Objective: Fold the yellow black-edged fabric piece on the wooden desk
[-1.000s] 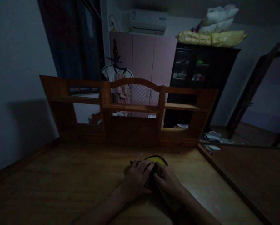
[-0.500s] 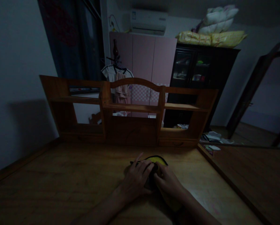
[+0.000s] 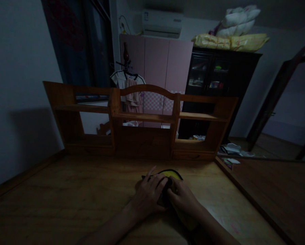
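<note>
Your left hand [image 3: 148, 190] lies over a yellow piece [image 3: 172, 174], fingers bent and one raised clear; whether it grips, you cannot tell. Your right hand [image 3: 184, 197] is closed on the piece, thumb and curled fingers drawn together. The piece sits on the worktop [image 3: 91, 187], under and between your hands, its black-trimmed edge showing beyond your fingers and more yellow below your right wrist; the middle is too dark to make out. Ahead of you, a wooden shelf unit [image 3: 143, 117] stands at the worktop's far end. Behind it, clothes [image 3: 133, 90] hang before a pink wardrobe [image 3: 156, 61], with a black cabinet [image 3: 240, 75] just to your right of that
</note>
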`<state>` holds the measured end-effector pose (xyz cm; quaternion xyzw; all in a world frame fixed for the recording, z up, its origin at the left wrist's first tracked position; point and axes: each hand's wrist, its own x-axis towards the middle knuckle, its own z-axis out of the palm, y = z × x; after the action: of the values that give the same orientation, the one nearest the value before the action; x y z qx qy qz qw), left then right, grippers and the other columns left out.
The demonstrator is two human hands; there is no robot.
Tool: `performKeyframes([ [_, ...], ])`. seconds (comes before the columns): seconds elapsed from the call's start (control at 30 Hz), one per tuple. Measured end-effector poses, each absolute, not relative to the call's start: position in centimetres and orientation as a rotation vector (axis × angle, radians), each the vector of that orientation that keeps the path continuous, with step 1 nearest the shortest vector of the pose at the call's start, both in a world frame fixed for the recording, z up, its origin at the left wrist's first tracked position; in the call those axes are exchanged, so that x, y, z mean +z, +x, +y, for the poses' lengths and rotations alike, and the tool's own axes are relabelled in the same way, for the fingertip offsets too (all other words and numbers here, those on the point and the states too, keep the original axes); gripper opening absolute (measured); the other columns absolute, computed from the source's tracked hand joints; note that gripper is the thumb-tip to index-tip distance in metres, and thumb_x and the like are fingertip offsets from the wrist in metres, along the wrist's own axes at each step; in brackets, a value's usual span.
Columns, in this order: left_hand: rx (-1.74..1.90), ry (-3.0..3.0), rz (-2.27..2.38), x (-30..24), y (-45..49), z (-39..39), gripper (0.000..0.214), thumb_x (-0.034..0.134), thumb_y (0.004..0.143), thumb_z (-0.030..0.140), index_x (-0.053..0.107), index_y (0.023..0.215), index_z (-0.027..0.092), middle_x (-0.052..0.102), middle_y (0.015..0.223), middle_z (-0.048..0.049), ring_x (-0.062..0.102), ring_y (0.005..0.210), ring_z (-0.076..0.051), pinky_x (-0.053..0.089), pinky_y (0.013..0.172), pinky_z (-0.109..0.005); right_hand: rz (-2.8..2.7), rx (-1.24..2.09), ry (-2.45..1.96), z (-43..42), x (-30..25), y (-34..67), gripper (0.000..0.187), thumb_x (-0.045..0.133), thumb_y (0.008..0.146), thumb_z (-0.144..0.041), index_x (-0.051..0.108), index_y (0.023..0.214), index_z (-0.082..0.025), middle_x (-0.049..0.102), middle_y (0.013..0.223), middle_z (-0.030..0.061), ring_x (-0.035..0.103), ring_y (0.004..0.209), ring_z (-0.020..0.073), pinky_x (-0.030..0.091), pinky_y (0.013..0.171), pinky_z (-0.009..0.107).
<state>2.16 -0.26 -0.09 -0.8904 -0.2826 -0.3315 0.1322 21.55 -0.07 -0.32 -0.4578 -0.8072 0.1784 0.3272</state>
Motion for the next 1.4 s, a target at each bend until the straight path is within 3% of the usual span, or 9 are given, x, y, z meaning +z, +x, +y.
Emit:
performKeyframes([
  [0.23, -0.982, -2.589, -0.823, -0.1, 2.2, -0.3, 0.086, 0.078, 0.068, 0.053, 0.04, 0.133, 0.012, 0.057, 0.122, -0.0156, 0.057, 0.113, -0.033, 0.02, 0.115, -0.065, -2.11, 0.492, -1.201, -0.1, -0.5, 21.5, 0.021, 0.053, 0.084, -0.016, 0.06, 0.104, -0.018, 0.068, 0.085, 0.0034, 0.061, 0.074, 0.0182, 0.042, 0.064, 0.026],
  [0.67, -0.941, -2.608, -0.831, 0.0, 2.2, -0.4, 0.087, 0.079, 0.067, 0.054, 0.04, 0.133, 0.012, 0.057, 0.122, -0.0153, 0.057, 0.113, -0.033, 0.021, 0.114, -0.065, -2.111, 0.494, -1.202, 0.1, -0.7, 21.6, 0.031, 0.054, 0.083, -0.016, 0.059, 0.114, -0.018, 0.07, 0.099, 0.0076, 0.064, 0.086, 0.0218, 0.046, 0.076, 0.03],
  [1.13, -0.931, -2.608, -0.855, -0.3, 2.0, -0.1, 0.089, 0.081, 0.065, 0.048, 0.039, 0.134, 0.013, 0.056, 0.124, -0.0149, 0.055, 0.116, -0.033, 0.017, 0.116, -0.065, -2.14, 0.491, -1.123, 0.4, -0.9, 21.6, 0.016, 0.049, 0.09, -0.017, 0.058, 0.103, -0.02, 0.069, 0.095, 0.0059, 0.064, 0.083, 0.0212, 0.047, 0.072, 0.029],
  [1.4, -0.963, -2.6, -0.845, -0.2, 2.1, -0.1, 0.088, 0.081, 0.064, 0.049, 0.041, 0.133, 0.012, 0.057, 0.123, -0.0146, 0.057, 0.113, -0.032, 0.02, 0.115, -0.064, -2.143, 0.455, -1.145, 0.7, -1.7, 21.8, 0.017, 0.048, 0.093, -0.022, 0.056, 0.107, -0.019, 0.07, 0.098, 0.0082, 0.065, 0.085, 0.0223, 0.047, 0.072, 0.031],
])
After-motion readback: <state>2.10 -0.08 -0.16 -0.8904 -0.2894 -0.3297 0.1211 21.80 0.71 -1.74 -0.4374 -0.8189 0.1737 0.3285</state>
